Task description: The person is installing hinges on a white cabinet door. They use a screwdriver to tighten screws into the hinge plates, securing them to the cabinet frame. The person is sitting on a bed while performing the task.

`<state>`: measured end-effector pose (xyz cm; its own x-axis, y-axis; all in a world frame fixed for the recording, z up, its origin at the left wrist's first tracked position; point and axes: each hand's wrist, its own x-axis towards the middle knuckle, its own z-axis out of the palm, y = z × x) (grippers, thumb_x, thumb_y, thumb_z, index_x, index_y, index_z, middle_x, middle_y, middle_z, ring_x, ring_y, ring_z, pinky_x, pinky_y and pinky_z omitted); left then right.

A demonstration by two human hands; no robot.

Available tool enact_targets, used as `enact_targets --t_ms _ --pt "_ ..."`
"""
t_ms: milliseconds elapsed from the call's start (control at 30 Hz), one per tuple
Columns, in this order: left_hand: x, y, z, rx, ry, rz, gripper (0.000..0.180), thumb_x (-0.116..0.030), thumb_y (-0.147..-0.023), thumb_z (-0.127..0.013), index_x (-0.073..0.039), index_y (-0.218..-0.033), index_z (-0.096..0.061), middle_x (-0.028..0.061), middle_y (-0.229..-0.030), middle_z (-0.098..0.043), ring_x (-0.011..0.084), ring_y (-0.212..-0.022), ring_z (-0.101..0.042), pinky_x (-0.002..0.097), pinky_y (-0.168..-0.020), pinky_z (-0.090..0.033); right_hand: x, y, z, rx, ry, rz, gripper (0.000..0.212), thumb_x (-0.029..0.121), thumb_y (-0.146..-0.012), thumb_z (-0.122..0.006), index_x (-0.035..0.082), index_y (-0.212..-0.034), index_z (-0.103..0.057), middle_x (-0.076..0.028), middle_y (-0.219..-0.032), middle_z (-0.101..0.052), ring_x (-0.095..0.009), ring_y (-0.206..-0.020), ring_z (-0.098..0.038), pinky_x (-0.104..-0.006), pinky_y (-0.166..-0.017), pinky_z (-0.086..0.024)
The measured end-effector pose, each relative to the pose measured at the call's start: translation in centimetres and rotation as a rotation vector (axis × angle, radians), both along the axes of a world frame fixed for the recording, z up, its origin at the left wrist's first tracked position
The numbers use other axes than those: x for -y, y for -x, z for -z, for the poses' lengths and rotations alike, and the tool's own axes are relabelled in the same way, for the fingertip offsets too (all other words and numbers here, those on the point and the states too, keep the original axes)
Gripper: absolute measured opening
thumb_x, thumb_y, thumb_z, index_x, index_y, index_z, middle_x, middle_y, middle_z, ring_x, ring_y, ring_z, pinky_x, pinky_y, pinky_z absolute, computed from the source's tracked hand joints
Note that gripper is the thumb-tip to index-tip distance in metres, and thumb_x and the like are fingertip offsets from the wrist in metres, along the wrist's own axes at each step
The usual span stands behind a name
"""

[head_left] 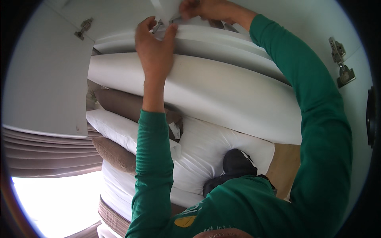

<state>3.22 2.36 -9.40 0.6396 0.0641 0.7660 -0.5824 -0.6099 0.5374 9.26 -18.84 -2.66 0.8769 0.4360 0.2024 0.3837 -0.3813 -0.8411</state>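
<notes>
Up inside a white cabinet, my left hand (154, 51) is raised with thumb and fingers curved apart. Between them shows a small metal fitting (157, 26), and I cannot see the fingers closed on it. My right hand (200, 8) is beside it at the top edge, slightly blurred. Its fingers are pinched together close to a thin dark piece near the fitting; what they hold is not clear. Below both hands run the white shelf edge (230, 37) and a broad white panel (230, 91).
An open white door (47, 75) with a metal hinge (84, 28) stands left. Another hinge (341, 63) is at the right. Below are a white bed (202, 139), a brown pillow (119, 101), a white pillow (113, 127), a brown curtain (43, 154) and a bright window (59, 202).
</notes>
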Motion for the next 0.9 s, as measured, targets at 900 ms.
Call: enact_targets --t_ms 900 --pt "-0.1 -2.5 -0.6 -0.054 0.045 0.098 0.055 -0.036 -0.089 -0.08 0.002 -0.124 -0.062 0.0194 -0.125 -0.06 0.0335 -0.114 -0.06 0.0434 -0.096 -0.049 2.9 3.4 -4.9 0.186 0.519 0.534 0.044 0.036 -0.096 -0.065 -0.002 -0.118 -0.064 -0.023 -0.105 -0.072 -0.038 -0.099 -0.069 -0.0459 -0.082 -0.053"
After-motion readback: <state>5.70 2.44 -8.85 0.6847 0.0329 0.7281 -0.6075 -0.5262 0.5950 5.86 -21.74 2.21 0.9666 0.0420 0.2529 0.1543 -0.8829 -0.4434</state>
